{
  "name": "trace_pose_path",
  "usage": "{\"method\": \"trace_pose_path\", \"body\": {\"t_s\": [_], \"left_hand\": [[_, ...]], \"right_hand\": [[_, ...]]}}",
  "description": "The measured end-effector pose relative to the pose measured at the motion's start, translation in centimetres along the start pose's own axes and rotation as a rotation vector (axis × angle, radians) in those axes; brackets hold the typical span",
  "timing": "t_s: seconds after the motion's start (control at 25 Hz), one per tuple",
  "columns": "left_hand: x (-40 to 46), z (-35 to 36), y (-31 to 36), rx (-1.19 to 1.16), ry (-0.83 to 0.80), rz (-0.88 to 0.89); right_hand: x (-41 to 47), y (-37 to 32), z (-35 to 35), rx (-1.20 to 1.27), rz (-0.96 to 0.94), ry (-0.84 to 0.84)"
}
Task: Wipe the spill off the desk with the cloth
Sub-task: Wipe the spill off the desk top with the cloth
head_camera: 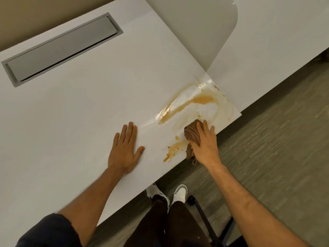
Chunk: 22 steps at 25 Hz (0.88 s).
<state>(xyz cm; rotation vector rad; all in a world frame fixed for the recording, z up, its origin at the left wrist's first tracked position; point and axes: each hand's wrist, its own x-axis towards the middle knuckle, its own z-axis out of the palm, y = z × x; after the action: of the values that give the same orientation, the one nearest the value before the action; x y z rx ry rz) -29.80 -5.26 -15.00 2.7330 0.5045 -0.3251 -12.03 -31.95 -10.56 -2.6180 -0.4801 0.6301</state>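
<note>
The right hand (pixel 204 145) presses a bunched brown cloth (pixel 191 135) onto the white desk (pixel 80 113) near its front edge, fingers curled over it, beside the orange spill (pixel 192 102) (smeared toward the corner). The left hand (pixel 124 148) lies flat, fingers straight, holding nothing. A grey cable hatch (pixel 60 49) sits well apart; white shoes (pixel 179 193) and a chair base (pixel 204 216) show below.

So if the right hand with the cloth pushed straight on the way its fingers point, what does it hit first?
Probably the thin orange smear just beyond the right hand and cloth, part of the spill; the thicker pool lies further along.
</note>
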Motion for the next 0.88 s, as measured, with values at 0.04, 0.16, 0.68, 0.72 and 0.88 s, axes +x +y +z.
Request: {"method": "trace_pose_path", "body": {"t_s": [0.04, 0.16, 0.68, 0.72, 0.88], "left_hand": [[0.0, 0.2, 0.0, -0.004, 0.009, 0.000], [0.4, 0.6, -0.3, 0.009, 0.027, -0.009], [0.4, 0.9, 0.0, 0.035, 0.032, -0.015], [0.3, 0.9, 0.1, 0.030, 0.034, -0.014], [0.5, 0.9, -0.3, 0.030, 0.057, -0.009]], "right_hand": [[0.4, 0.1, 0.8, -0.077, -0.027, 0.014], [1.3, 0.4, 2.4, -0.166, -0.081, 0.106], [2.1, 1.4, 4.5, -0.068, -0.169, 0.336], [2.0, 1.5, 4.6, -0.056, -0.176, 0.343], [2.2, 1.1, 5.1, -0.036, -0.194, 0.380]]}}
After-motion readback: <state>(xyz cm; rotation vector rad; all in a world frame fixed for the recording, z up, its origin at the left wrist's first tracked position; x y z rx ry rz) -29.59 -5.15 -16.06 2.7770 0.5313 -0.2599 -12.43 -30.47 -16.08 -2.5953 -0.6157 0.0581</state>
